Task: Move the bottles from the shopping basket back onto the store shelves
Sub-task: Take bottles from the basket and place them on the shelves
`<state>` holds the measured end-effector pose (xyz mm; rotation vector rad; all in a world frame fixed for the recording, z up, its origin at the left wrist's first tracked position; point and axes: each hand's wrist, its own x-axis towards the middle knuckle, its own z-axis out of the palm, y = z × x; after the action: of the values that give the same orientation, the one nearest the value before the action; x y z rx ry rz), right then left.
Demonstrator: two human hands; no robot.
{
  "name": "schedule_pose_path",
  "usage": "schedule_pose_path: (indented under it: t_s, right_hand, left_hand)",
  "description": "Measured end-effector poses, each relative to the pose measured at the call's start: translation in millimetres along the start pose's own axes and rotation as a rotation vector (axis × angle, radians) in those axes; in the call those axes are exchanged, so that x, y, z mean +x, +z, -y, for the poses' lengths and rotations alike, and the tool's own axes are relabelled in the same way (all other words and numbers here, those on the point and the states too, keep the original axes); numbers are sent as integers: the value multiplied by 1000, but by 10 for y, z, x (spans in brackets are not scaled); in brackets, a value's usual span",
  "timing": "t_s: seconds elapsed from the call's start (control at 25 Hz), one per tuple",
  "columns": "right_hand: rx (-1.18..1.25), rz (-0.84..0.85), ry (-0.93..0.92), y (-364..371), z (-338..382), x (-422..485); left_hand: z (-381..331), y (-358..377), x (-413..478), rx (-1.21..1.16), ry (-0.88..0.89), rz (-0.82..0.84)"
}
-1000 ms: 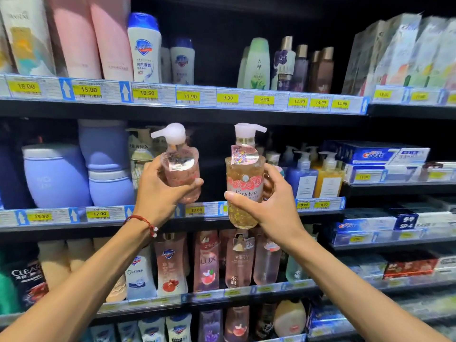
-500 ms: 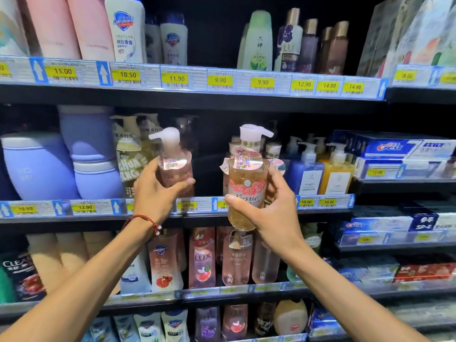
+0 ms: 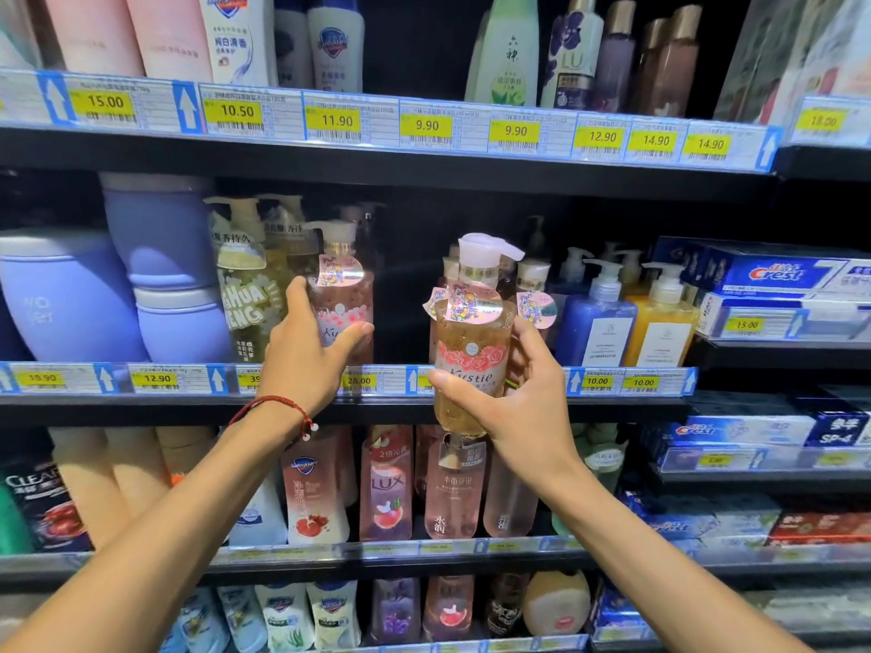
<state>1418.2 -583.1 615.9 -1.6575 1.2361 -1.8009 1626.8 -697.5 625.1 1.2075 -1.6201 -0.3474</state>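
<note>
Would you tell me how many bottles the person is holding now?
2. The left hand grips a pink pump bottle at the middle shelf; the right hand holds an amber pump bottle before that shelf. The basket is out of view.

Black store shelves (image 3: pixel 424 174) in stacked tiers fill the whole view, each front edge carrying a strip of yellow price labels (image 3: pixel 426 126). Lavender tubs (image 3: pixel 70 299) stand at 9 o'clock and boxed toothpaste (image 3: pixel 777 275) at 3 o'clock. The recess (image 3: pixel 414 44) at 12 o'clock lies in darkness.
</note>
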Motion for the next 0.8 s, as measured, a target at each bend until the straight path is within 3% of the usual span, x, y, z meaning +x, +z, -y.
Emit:
schedule_pose_path:
  t_s: [0.24,0.4,0.6,0.8]
  right_hand:
    - [21,6,6,23,-38,-27]
    - [25,-4,4,34,-63,-27]
    - [6,-13,-5,167,-77,-51]
    - [14,-66,-30,363,-39,-76]
  left_hand:
    - [-45,-61,-124,147,28,98]
    - [26,-215,-463,316,174,157]
    - [382,-416,-499,617,388,110]
    - [715,-471,-494,610,563,97]
